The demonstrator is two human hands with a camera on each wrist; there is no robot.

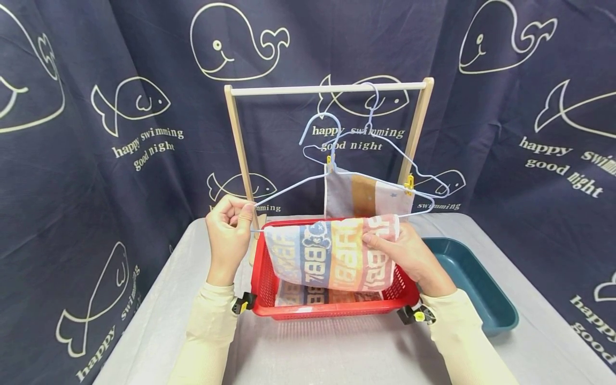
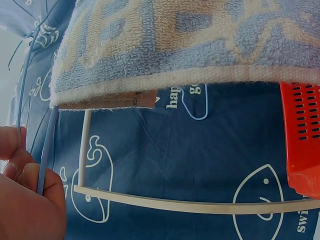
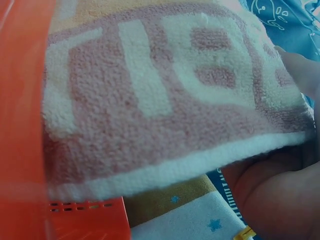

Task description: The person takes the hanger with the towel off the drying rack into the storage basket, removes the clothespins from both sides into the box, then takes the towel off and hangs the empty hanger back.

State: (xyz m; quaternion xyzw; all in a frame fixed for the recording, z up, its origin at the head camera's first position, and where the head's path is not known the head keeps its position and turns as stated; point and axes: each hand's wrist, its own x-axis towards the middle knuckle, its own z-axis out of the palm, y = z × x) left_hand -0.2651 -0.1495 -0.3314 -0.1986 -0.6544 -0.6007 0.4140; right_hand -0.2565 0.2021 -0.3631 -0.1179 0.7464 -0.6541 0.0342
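Observation:
A striped towel (image 1: 337, 251) in pale blue, blue, yellow and pink hangs folded over the bottom bar of a light-blue wire hanger (image 1: 289, 189). My left hand (image 1: 228, 235) grips the hanger's left end; in the left wrist view its fingers curl round the blue wire (image 2: 48, 145). At the towel's pink end, my right hand (image 1: 416, 256) pinches the cloth, thumb in front and the other fingers behind it. The right wrist view shows the pink part (image 3: 200, 75) close up, its white hem by the hand. Hanger and towel are above a red basket (image 1: 332, 309).
Behind stands a wooden rack (image 1: 327, 89). A second blue hanger (image 1: 399, 149) hangs from its bar, carrying a grey, brown and white cloth (image 1: 363, 195) with yellow clips (image 1: 409, 183). Another patterned cloth (image 1: 298, 295) lies in the basket. A teal tray (image 1: 474, 278) sits at right.

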